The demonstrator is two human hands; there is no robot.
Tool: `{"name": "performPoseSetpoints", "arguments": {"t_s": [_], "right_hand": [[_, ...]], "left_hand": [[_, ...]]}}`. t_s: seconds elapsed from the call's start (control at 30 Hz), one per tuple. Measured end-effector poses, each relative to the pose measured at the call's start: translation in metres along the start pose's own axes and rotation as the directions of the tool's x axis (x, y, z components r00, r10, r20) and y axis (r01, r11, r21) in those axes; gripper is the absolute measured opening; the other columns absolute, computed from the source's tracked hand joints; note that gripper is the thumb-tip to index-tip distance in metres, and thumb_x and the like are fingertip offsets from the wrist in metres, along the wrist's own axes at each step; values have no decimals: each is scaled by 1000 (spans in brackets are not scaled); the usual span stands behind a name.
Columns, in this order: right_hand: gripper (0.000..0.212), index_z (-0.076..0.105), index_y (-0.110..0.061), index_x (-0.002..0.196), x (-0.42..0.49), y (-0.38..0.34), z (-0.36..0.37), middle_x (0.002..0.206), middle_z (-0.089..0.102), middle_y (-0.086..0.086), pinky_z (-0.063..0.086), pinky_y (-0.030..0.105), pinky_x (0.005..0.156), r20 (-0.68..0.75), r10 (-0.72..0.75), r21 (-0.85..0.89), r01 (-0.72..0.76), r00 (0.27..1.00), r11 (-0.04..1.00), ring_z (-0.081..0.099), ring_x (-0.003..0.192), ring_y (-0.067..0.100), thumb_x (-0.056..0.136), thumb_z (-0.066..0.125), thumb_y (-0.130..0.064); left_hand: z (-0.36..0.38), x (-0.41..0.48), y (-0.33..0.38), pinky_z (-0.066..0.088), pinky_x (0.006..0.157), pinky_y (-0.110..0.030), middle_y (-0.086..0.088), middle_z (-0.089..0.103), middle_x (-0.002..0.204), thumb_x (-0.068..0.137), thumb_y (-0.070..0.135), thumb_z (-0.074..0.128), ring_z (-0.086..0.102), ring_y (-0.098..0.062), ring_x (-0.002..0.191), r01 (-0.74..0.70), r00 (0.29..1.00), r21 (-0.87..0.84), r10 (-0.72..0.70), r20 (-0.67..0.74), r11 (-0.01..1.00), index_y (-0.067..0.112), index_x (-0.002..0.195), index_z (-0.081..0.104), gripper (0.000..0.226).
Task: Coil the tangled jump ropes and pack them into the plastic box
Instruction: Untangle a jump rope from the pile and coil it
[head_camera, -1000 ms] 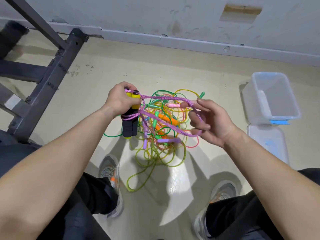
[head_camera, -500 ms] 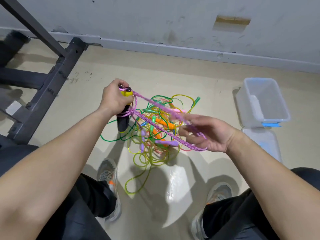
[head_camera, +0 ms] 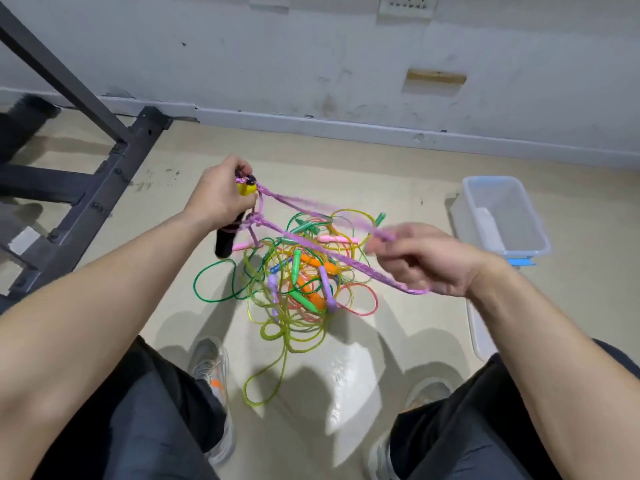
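Observation:
My left hand (head_camera: 220, 195) grips the black and yellow handles (head_camera: 239, 216) of a purple braided jump rope (head_camera: 311, 245), held upright above the floor. The purple rope runs in two strands to my right hand (head_camera: 426, 259), whose curled fingers hold its loop; that hand is blurred. Below and between my hands lies a tangled pile of jump ropes (head_camera: 301, 289) in green, yellow, pink and orange on the floor. A clear plastic box (head_camera: 540, 249) stands open on the floor at the right, just past my right hand.
The box's lid (head_camera: 479, 332) lies on the floor in front of the box. A dark metal frame (head_camera: 90, 188) stands at the left. The wall's skirting (head_camera: 346, 128) runs across the back. My shoes (head_camera: 211, 362) and knees are below the pile.
My right hand has swung right and outward with the purple loop, pulling the strands longer. My left hand stays gripping the handles. The camera has tilted up a little.

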State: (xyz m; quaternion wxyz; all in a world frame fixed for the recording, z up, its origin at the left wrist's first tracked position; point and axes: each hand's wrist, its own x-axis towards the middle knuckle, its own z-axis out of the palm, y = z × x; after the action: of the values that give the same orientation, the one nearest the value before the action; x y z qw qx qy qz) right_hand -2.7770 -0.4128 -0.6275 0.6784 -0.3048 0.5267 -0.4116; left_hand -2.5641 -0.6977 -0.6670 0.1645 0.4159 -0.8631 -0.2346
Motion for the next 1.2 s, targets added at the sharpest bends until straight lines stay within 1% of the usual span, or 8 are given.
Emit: {"name": "performPoseSetpoints", "arguments": {"t_s": [0.13,0.27,0.4,0.5,0.67,0.8,1.03,1.2], "right_hand": [[27,57,-5,75,-10,2,-7,47,37,0,27,26,47,-218,74,-560,-186,973,807,31,47,20,90,69,-24],[17,68,-9,93,-12,14,-20,53,33,-4,50,47,89,59,-171,136,161,984,977,30,43,13,84,72,-22],[41,62,-10,124,-13,16,-34,64,40,-2,27,19,42,157,-84,451,5,984,893,17,41,6,84,68,-14],[18,67,-9,97,-7,28,-36,63,39,5,21,20,40,-144,195,-197,-221,970,955,24,45,12,79,65,-14],[20,63,-7,79,21,49,-33,56,62,2,41,25,51,-554,-13,-694,-453,832,559,51,44,15,92,58,-21],[46,55,-8,66,32,48,-36,46,49,6,51,24,54,-711,-15,-164,-145,703,976,55,54,27,103,52,-35],[81,50,-13,55,52,53,-36,54,27,-1,55,39,76,-552,295,612,138,780,779,58,57,21,79,32,-89],[50,40,-18,61,75,71,-31,57,24,-1,18,23,44,-749,149,258,77,646,963,21,43,17,90,59,-54]], "left_hand": [[-13,5,-1,35,84,-17,2,65,106,79,16,79,58,-16,100,26,1000,-5,-26,-9,1000,13,115,65,39],[-14,7,-3,36,82,-20,4,63,104,77,15,80,57,-16,98,22,1000,-21,-22,5,1000,16,111,66,37],[-15,13,-12,39,83,-24,2,64,106,76,16,79,58,-19,100,9,1000,-2,-9,8,1000,15,112,64,39],[-15,16,-19,37,81,-23,1,64,105,77,16,80,59,-21,100,-13,1000,33,12,24,999,15,113,64,40],[-11,16,-25,38,82,-22,2,63,106,76,18,82,55,-15,96,24,1000,-10,-24,7,1000,16,113,65,41],[-11,18,-28,44,86,-24,4,65,104,73,17,83,60,-17,99,99,995,-112,-101,-12,989,19,104,67,36],[9,15,-23,51,84,-28,2,66,101,70,13,88,61,-17,89,189,982,-334,-175,72,923,20,99,67,37],[4,18,-38,46,87,-25,5,66,103,70,18,86,62,-17,98,161,987,-139,-157,39,977,22,100,67,36]]}}
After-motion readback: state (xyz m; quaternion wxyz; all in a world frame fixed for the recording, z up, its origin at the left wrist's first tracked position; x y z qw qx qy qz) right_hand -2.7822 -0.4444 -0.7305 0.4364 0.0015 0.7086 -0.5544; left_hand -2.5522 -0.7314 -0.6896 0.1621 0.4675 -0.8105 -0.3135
